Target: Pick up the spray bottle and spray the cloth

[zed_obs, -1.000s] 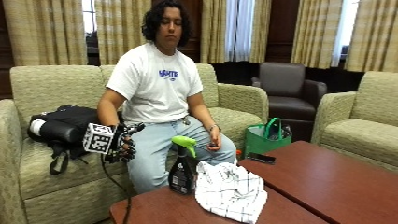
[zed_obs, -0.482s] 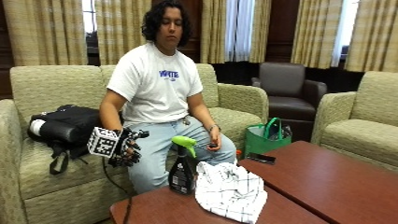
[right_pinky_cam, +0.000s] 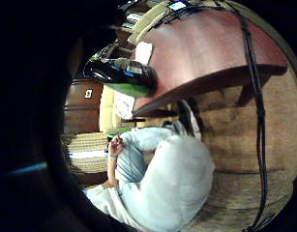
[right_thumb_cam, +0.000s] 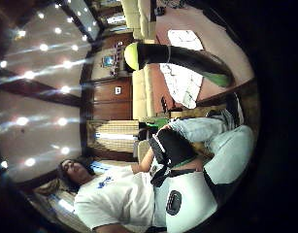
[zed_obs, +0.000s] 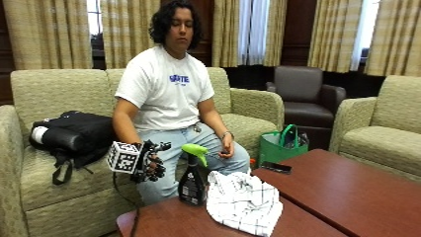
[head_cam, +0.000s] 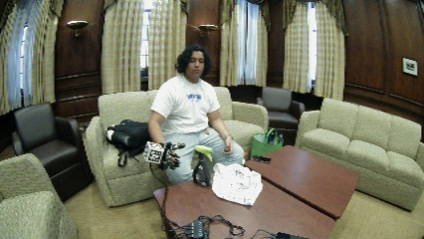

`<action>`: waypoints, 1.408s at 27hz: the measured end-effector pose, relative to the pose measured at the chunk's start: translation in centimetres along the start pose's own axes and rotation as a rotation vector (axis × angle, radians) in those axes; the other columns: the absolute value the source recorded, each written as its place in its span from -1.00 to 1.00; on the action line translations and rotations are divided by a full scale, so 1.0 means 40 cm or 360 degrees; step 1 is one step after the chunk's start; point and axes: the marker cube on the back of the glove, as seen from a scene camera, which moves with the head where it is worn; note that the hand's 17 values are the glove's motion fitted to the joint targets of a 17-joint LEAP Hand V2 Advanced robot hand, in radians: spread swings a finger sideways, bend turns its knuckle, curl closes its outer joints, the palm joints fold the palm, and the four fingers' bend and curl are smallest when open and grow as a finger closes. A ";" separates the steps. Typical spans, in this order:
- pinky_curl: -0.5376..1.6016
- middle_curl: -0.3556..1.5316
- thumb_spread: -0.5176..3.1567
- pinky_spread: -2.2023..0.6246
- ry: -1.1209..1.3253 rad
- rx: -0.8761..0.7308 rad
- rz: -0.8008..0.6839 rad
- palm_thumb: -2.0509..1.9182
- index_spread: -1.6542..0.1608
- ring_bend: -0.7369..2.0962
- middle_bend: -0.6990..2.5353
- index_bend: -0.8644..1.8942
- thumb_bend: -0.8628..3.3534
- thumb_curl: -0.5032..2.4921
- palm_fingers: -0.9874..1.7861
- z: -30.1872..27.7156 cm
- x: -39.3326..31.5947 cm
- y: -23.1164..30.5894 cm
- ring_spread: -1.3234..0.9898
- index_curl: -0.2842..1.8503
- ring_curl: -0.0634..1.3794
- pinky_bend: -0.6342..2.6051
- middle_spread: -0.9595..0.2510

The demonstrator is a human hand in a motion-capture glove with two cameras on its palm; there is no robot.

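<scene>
A dark spray bottle (zed_obs: 192,183) with a green trigger head stands upright near the left corner of the reddish wooden table (zed_obs: 342,197). A white checked cloth (zed_obs: 243,203) lies crumpled right beside it on the table. My gloved right hand (zed_obs: 150,164) hovers in the air just left of the bottle, at the height of its head, fingers loosely curled and holding nothing. The palm views show the bottle (right_pinky_cam: 121,72) (right_thumb_cam: 182,58) close by, with the cloth (right_pinky_cam: 143,50) (right_thumb_cam: 183,82) behind it. The wide view shows the hand (head_cam: 169,155), bottle (head_cam: 201,170) and cloth (head_cam: 235,183) in the same places.
The person sits on a beige sofa (zed_obs: 53,89) with a black bag (zed_obs: 72,136) beside them; the bare left hand (zed_obs: 227,150) rests on a thigh. A green bag (zed_obs: 283,145) stands on the floor. A dark phone (zed_obs: 276,168) lies on the table, with cables (head_cam: 205,226) at its near end.
The gloved hand has moved right and slightly down, closer to the spray bottle. Bottle and cloth have not moved.
</scene>
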 end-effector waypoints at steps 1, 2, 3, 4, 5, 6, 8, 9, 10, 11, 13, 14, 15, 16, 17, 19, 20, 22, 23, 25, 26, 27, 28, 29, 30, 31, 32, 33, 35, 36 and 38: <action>-0.20 -0.27 -0.21 0.68 -0.0004 0.0001 0.0001 0.36 0.37 -0.20 -0.42 -0.29 -0.60 -0.43 -0.07 0.007 -0.004 -0.011 0.02 -0.53 -0.53 -0.37 0.36; -0.20 -0.26 -0.21 0.68 -0.0008 0.0001 0.0003 0.36 0.37 -0.19 -0.42 -0.30 -0.60 -0.43 -0.07 0.013 -0.009 -0.021 0.02 -0.54 -0.53 -0.37 0.36; -0.20 -0.26 -0.21 0.68 -0.0015 0.0003 0.0007 0.36 0.37 -0.19 -0.42 -0.30 -0.60 -0.43 -0.06 0.019 -0.013 -0.032 0.02 -0.54 -0.52 -0.37 0.36; -0.20 -0.26 -0.21 0.68 -0.0023 0.0003 0.0011 0.37 0.38 -0.19 -0.42 -0.30 -0.60 -0.43 -0.06 0.025 -0.017 -0.042 0.02 -0.54 -0.52 -0.37 0.36; -0.20 -0.26 -0.21 0.68 -0.0031 0.0000 0.0013 0.37 0.38 -0.19 -0.42 -0.30 -0.60 -0.43 -0.07 0.031 -0.021 -0.052 0.02 -0.54 -0.52 -0.37 0.36; -0.20 -0.26 -0.21 0.68 -0.0038 -0.0004 0.0012 0.37 0.38 -0.18 -0.42 -0.30 -0.60 -0.43 -0.07 0.037 -0.024 -0.062 0.02 -0.54 -0.52 -0.37 0.36; -0.20 -0.25 -0.21 0.67 -0.0043 -0.0010 0.0007 0.37 0.38 -0.18 -0.41 -0.30 -0.60 -0.43 -0.06 0.048 -0.030 -0.083 0.02 -0.54 -0.52 -0.37 0.36; -0.19 -0.25 -0.21 0.67 -0.0043 -0.0009 0.0007 0.37 0.38 -0.18 -0.41 -0.30 -0.60 -0.43 -0.07 0.054 -0.032 -0.093 0.02 -0.54 -0.51 -0.37 0.36; -0.19 -0.25 -0.21 0.67 -0.0042 -0.0005 0.0009 0.37 0.38 -0.18 -0.41 -0.30 -0.60 -0.43 -0.07 0.060 -0.035 -0.102 0.02 -0.54 -0.51 -0.37 0.36; -0.19 -0.25 -0.21 0.67 -0.0039 -0.0001 0.0011 0.37 0.38 -0.18 -0.41 -0.30 -0.60 -0.43 -0.07 0.067 -0.037 -0.111 0.02 -0.55 -0.51 -0.37 0.36; -0.19 -0.25 -0.21 0.67 -0.0033 0.0008 0.0012 0.37 0.38 -0.18 -0.41 -0.30 -0.60 -0.43 -0.07 0.079 -0.040 -0.130 0.02 -0.55 -0.51 -0.37 0.35; -0.19 -0.25 -0.21 0.67 -0.0032 0.0013 0.0013 0.37 0.38 -0.18 -0.40 -0.30 -0.60 -0.43 -0.07 0.086 -0.042 -0.139 0.02 -0.55 -0.51 -0.37 0.35; -0.19 -0.25 -0.21 0.67 -0.0034 0.0018 0.0017 0.37 0.38 -0.18 -0.40 -0.30 -0.60 -0.43 -0.07 0.093 -0.044 -0.149 0.02 -0.55 -0.50 -0.37 0.35; -0.19 -0.24 -0.21 0.67 -0.0039 0.0023 0.0022 0.38 0.38 -0.17 -0.40 -0.30 -0.60 -0.43 -0.07 0.100 -0.046 -0.158 0.02 -0.55 -0.50 -0.37 0.36; -0.19 -0.24 -0.21 0.67 -0.0049 0.0028 0.0031 0.38 0.39 -0.17 -0.40 -0.31 -0.60 -0.43 -0.07 0.107 -0.047 -0.166 0.02 -0.56 -0.50 -0.36 0.36; -0.18 -0.24 -0.22 0.67 -0.0075 0.0037 0.0052 0.38 0.39 -0.16 -0.39 -0.32 -0.60 -0.43 -0.08 0.122 -0.051 -0.183 0.02 -0.57 -0.49 -0.36 0.36; -0.18 -0.24 -0.22 0.67 -0.0091 0.0040 0.0061 0.38 0.39 -0.16 -0.39 -0.33 -0.60 -0.43 -0.08 0.129 -0.053 -0.192 0.02 -0.57 -0.49 -0.36 0.36; -0.18 -0.23 -0.22 0.66 -0.0121 0.0043 0.0076 0.38 0.39 -0.15 -0.38 -0.33 -0.60 -0.43 -0.09 0.144 -0.058 -0.209 0.02 -0.58 -0.48 -0.36 0.36; -0.18 -0.23 -0.22 0.66 -0.0134 0.0043 0.0084 0.38 0.39 -0.15 -0.38 -0.33 -0.60 -0.43 -0.09 0.151 -0.061 -0.216 0.02 -0.58 -0.48 -0.35 0.36; -0.18 -0.23 -0.23 0.66 -0.0151 0.0041 0.0101 0.39 0.39 -0.14 -0.38 -0.33 -0.60 -0.43 -0.10 0.163 -0.068 -0.228 0.02 -0.59 -0.48 -0.35 0.36; -0.17 -0.23 -0.23 0.66 -0.0154 0.0040 0.0102 0.39 0.39 -0.14 -0.37 -0.33 -0.60 -0.43 -0.10 0.169 -0.071 -0.233 0.02 -0.59 -0.48 -0.35 0.36; -0.17 -0.23 -0.23 0.66 -0.0154 0.0040 0.0098 0.39 0.39 -0.14 -0.37 -0.33 -0.60 -0.43 -0.11 0.175 -0.074 -0.239 0.02 -0.60 -0.48 -0.35 0.37; -0.17 -0.23 -0.23 0.66 -0.0153 0.0041 0.0092 0.39 0.39 -0.14 -0.37 -0.33 -0.60 -0.43 -0.11 0.180 -0.077 -0.244 0.02 -0.60 -0.48 -0.35 0.37; -0.17 -0.22 -0.23 0.66 -0.0152 0.0045 0.0088 0.39 0.39 -0.14 -0.37 -0.33 -0.60 -0.43 -0.11 0.184 -0.079 -0.250 0.02 -0.60 -0.48 -0.34 0.37; -0.17 -0.22 -0.23 0.66 -0.0150 0.0049 0.0087 0.39 0.39 -0.13 -0.36 -0.32 -0.60 -0.43 -0.11 0.187 -0.081 -0.257 0.02 -0.60 -0.47 -0.34 0.37; -0.17 -0.22 -0.23 0.66 -0.0147 0.0053 0.0089 0.39 0.39 -0.13 -0.36 -0.32 -0.60 -0.43 -0.11 0.190 -0.082 -0.263 0.02 -0.60 -0.47 -0.34 0.37; -0.17 -0.22 -0.23 0.66 -0.0142 0.0057 0.0092 0.39 0.39 -0.13 -0.36 -0.32 -0.60 -0.43 -0.11 0.192 -0.083 -0.268 0.02 -0.61 -0.47 -0.34 0.37; -0.17 -0.22 -0.24 0.66 -0.0137 0.0060 0.0095 0.39 0.39 -0.13 -0.36 -0.32 -0.60 -0.43 -0.11 0.193 -0.084 -0.274 0.02 -0.61 -0.47 -0.34 0.37; -0.17 -0.22 -0.24 0.66 -0.0132 0.0059 0.0100 0.39 0.39 -0.12 -0.36 -0.32 -0.60 -0.43 -0.12 0.197 -0.087 -0.286 0.02 -0.61 -0.47 -0.34 0.37; -0.17 -0.22 -0.24 0.66 -0.0132 0.0055 0.0100 0.39 0.39 -0.12 -0.36 -0.32 -0.60 -0.43 -0.12 0.199 -0.089 -0.293 0.02 -0.61 -0.47 -0.34 0.37; -0.17 -0.22 -0.24 0.66 -0.0134 0.0043 0.0097 0.39 0.39 -0.12 -0.36 -0.32 -0.60 -0.43 -0.12 0.205 -0.090 -0.305 0.02 -0.61 -0.47 -0.34 0.37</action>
